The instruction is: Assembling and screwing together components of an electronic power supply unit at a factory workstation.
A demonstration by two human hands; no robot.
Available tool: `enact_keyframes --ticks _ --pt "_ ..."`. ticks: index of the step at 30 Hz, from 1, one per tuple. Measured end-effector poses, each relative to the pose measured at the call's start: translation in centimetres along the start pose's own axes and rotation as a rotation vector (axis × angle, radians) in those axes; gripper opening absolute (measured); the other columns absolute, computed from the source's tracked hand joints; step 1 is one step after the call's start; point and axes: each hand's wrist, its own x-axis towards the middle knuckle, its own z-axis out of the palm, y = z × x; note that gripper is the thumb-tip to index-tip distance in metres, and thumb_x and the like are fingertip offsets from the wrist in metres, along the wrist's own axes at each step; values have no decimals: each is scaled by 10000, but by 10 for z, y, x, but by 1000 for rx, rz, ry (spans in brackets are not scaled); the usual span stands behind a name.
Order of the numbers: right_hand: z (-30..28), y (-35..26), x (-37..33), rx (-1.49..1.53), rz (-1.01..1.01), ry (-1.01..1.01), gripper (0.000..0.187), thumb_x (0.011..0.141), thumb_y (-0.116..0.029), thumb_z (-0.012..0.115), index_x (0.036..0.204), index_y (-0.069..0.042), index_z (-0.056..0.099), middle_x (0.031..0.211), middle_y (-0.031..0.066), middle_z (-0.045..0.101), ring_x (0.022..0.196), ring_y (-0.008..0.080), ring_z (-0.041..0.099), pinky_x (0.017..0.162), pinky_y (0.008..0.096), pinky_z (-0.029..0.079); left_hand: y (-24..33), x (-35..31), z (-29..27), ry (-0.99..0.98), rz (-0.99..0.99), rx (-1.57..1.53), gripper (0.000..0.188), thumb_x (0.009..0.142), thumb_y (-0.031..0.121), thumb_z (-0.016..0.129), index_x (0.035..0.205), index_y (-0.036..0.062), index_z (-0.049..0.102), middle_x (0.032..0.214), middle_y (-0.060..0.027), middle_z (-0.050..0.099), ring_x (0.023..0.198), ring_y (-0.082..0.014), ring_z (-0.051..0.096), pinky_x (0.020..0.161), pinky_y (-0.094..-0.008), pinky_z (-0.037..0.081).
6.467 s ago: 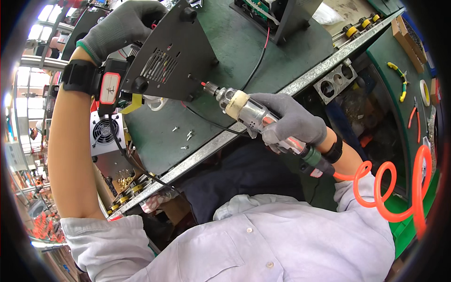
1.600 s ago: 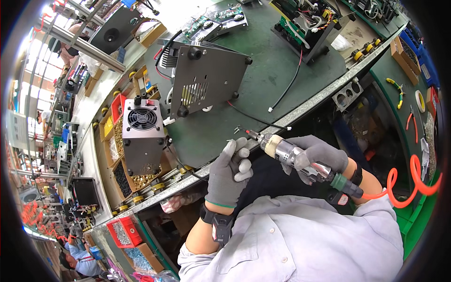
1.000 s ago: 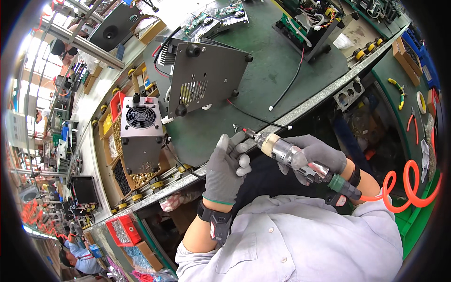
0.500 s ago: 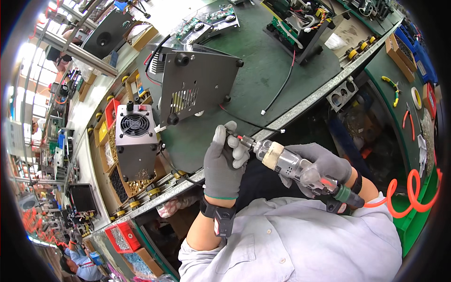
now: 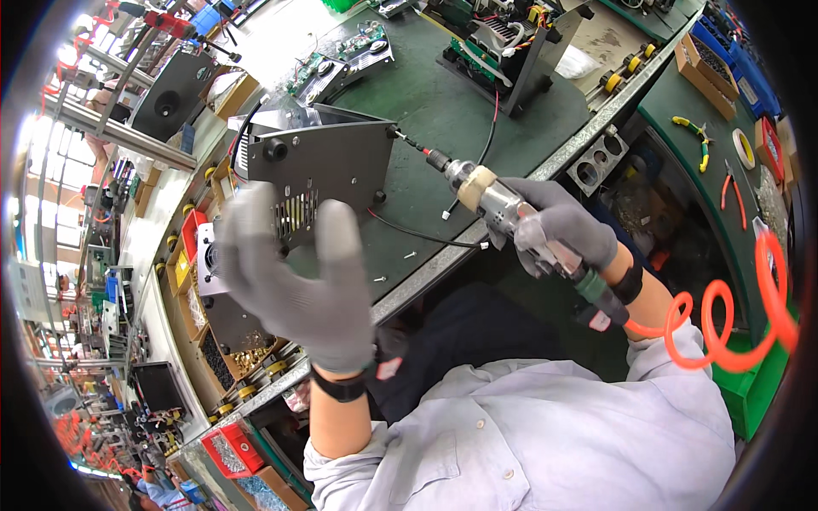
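My right hand [image 5: 558, 232], in a grey glove, grips a pneumatic screwdriver [image 5: 498, 204]. Its bit tip touches the upper right corner of a dark metal case [image 5: 328, 170] standing on the green bench [image 5: 443, 102]. My left hand [image 5: 294, 277], also gloved, is raised in front of the case's lower left part with fingers spread and holds nothing. An orange coiled air hose [image 5: 733, 315] runs from the tool's rear to the right.
A black cable [image 5: 417, 234] and loose screws [image 5: 379, 277] lie on the bench near its front edge. Circuit boards [image 5: 345, 60] and another open unit [image 5: 503, 38] stand farther back. A fan unit [image 5: 204, 255] sits lower left. Pliers [image 5: 699, 140] and tape [image 5: 743, 146] rest on the right shelf.
The screwdriver moved away from my left hand up to the case's corner. My left hand let go of the bit tip and opened, rising in front of the case.
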Motion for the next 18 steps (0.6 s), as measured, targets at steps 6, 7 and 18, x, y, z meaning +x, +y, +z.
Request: enact_keyframes --ticks 6,7,18 --pt "-16 1 19 -17 15 -47 589 707 -173 684 1227 65 546 879 94 625 564 141 628 484 279 550 -27 29 22 -225 -324 -76 363 968 371 685 1128 45 702 946 -68 707 785 -157 645 723 -304 520" --pt "-17 0 22 -35 12 -54 594 706 -173 686 1231 67 546 879 97 628 570 141 630 484 278 551 -27 27 23 -252 -338 -22 361 981 390 665 1081 46 708 888 -61 706 757 -143 644 705 -299 519" --pt "-33 -15 44 -140 32 -79 675 692 -129 696 1304 87 511 833 107 647 551 136 642 470 256 549 -33 21 24 -187 -263 -52 368 1023 365 613 884 29 674 664 -23 599 589 -88 519 568 -264 459"
